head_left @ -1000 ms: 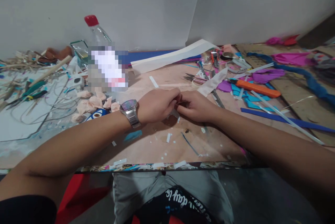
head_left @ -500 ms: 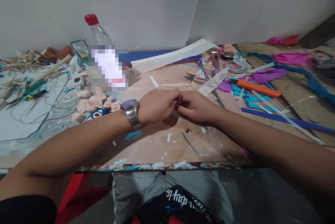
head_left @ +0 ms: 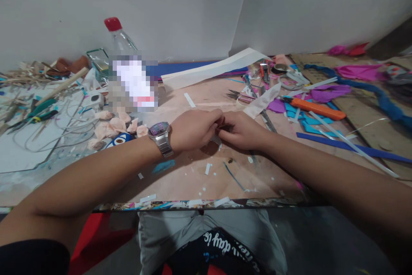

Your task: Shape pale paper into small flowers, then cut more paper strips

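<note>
My left hand (head_left: 193, 129) and my right hand (head_left: 243, 131) meet at the middle of the table, fingers curled and pinched together around a small white strip (head_left: 216, 140) that sticks out below them. Most of what they hold is hidden by the fingers. A metal wristwatch (head_left: 160, 135) sits on my left wrist. Small white paper scraps (head_left: 207, 168) lie on the pink table surface (head_left: 193, 176) just in front of the hands.
A plastic bottle with a red cap (head_left: 124, 64) stands behind my left hand, with pale paper flowers (head_left: 116, 125) beside it. An orange utility knife (head_left: 313, 108), scissors (head_left: 238, 95), blue and purple paper pieces (head_left: 325, 92) and a long white sheet (head_left: 212, 69) lie right. Wires and pliers (head_left: 41, 112) lie left.
</note>
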`<state>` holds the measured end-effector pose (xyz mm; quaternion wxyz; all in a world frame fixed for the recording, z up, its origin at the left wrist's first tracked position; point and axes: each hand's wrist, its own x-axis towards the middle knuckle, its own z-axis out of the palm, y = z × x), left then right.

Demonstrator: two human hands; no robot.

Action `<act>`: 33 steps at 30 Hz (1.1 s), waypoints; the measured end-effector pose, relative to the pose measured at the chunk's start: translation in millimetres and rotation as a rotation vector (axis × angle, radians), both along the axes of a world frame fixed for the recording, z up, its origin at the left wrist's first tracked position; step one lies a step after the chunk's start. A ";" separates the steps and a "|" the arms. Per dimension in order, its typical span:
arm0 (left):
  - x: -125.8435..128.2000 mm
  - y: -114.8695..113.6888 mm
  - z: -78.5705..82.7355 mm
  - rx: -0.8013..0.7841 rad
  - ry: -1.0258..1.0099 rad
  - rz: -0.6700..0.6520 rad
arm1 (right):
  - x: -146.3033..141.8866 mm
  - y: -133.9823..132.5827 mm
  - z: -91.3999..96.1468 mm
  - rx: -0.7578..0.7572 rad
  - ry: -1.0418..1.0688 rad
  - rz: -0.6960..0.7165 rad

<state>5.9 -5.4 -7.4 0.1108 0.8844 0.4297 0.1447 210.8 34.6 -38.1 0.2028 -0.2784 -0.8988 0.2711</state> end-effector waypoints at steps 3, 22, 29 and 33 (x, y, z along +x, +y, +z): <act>-0.9 0.3 0.4 0.003 0.004 -0.001 | -0.4 -0.6 0.0 0.009 -0.001 -0.003; -4.7 3.7 4.5 -0.168 -0.193 0.054 | 0.1 -3.2 1.6 0.214 0.148 -0.183; -4.0 3.5 6.8 -0.225 -0.256 0.051 | 1.1 -4.4 3.3 0.253 0.171 -0.181; -4.5 4.3 5.4 -0.220 -0.274 0.049 | 0.5 -4.6 3.3 0.270 0.186 -0.173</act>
